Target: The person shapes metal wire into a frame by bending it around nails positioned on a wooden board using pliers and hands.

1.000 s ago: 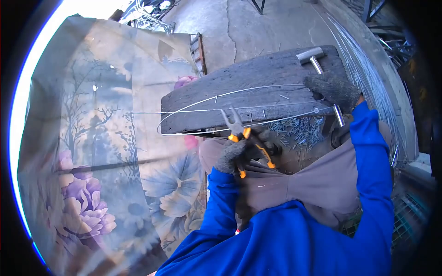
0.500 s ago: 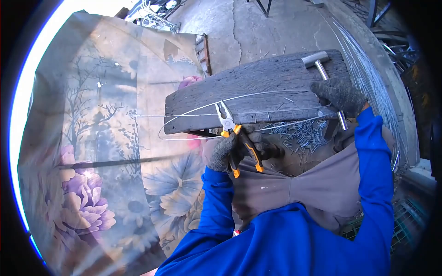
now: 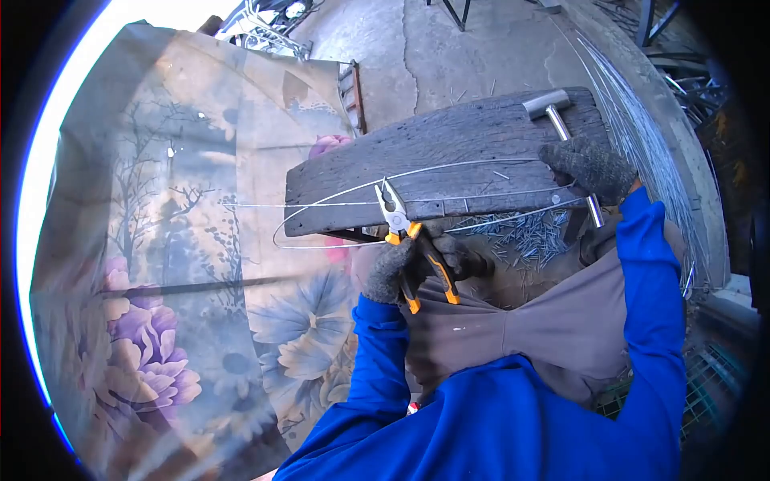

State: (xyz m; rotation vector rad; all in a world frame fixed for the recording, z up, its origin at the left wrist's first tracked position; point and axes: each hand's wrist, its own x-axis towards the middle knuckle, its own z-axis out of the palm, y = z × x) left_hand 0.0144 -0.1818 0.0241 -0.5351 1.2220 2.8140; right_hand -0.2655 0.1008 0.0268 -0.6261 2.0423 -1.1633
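Observation:
My left hand [image 3: 391, 271], in a grey glove, is closed around the pliers [image 3: 394, 215], whose handles are black and orange. Their jaws point away from me and stand slightly apart, close to a thin metal wire [image 3: 329, 204]; whether they pinch it I cannot tell. The wire forms a long loop over the dark wooden bench [image 3: 449, 136], and one straight end sticks out to the left. At the bench's right end, my gloved right hand [image 3: 589, 167] grips the metal handle of a hammer [image 3: 546, 104]. The hammer's head shows beyond the hand, and its handle end pokes out toward me.
Many short metal pieces [image 3: 525, 240] lie heaped on the ground between the bench and my legs. A bundle of long thin rods [image 3: 642, 120] runs along the right side. A flowered cloth sheet [image 3: 184, 240] hangs on the left. Metal frames [image 3: 269, 28] stand at the back.
Almost nothing differs. The wire's left end and the pliers' jaws sit very slightly lower in view; both hands keep their holds, and the hammer stays in place.

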